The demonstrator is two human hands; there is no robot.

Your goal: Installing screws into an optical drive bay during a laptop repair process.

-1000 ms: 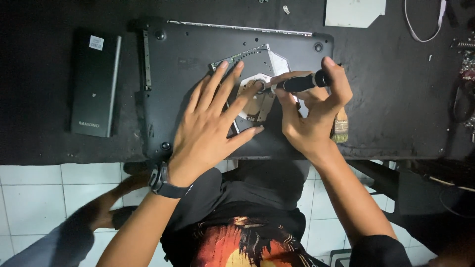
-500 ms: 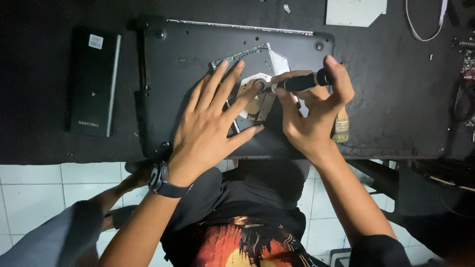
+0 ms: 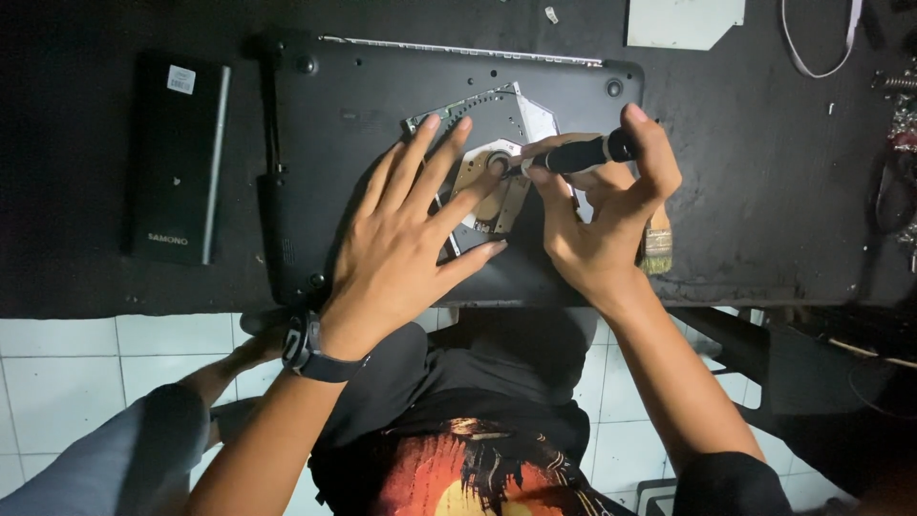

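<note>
left hand [image 3: 406, 253]: we see fingers released, splayed flat on upturned black laptop [image 3: 382, 105] on the desk [image 3: 764, 191] | right hand [image 3: 602, 225]: fingers grasping black screwdriver [image 3: 581, 153], tip on silver drive part [image 3: 492, 186] mid-laptop | paintbrush [image 3: 657, 244] just beside right hand | black slab [image 3: 177, 158] left, apart

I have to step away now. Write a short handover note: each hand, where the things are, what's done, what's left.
Left hand: flat, fingers spread, pressing on the upturned laptop base.
Right hand: gripping a black-handled screwdriver, tip at the hub of the exposed optical drive.
Nearby: paintbrush by the right hand; black slab-shaped part lying apart at left.
Done: drive exposed in the base.
Left: the work at the hub is unfinished; whether its screw is loose cannot be told.
</note>
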